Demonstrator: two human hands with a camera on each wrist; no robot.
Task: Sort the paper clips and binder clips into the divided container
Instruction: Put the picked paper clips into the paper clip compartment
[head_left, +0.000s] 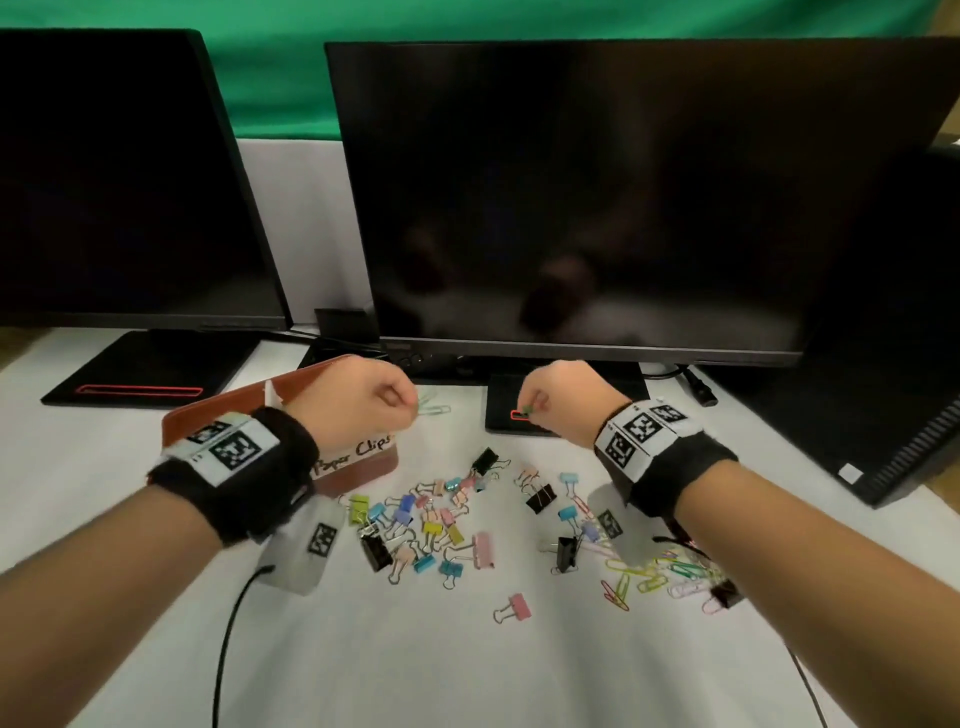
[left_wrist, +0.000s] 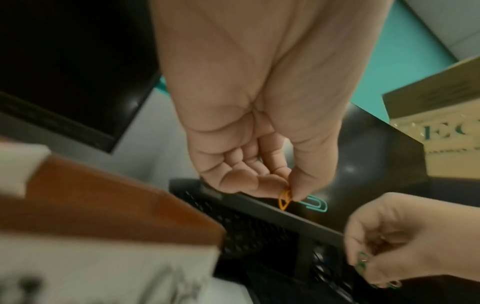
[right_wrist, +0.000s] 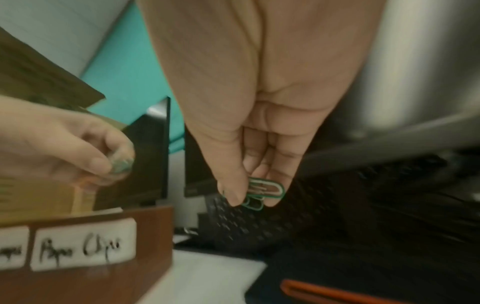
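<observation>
My left hand (head_left: 400, 402) hovers beside the brown divided container (head_left: 363, 474), which carries a "Paper Clips" label. It pinches an orange paper clip (left_wrist: 284, 200) between thumb and forefinger. A teal paper clip (left_wrist: 316, 204) shows just past the thumb; I cannot tell whether it is held. My right hand (head_left: 531, 408) is raised over the monitor foot, pinching green paper clips (right_wrist: 265, 190). Coloured and black binder clips (head_left: 431, 525) lie scattered mid-table. A heap of coloured paper clips (head_left: 670, 571) lies under my right forearm.
Two dark monitors (head_left: 597, 197) stand at the back, their black bases (head_left: 145, 371) on the white table. A black computer tower (head_left: 883, 415) stands at the right. A printed marker tag (head_left: 322, 538) and a black cable (head_left: 234, 613) lie at the front left.
</observation>
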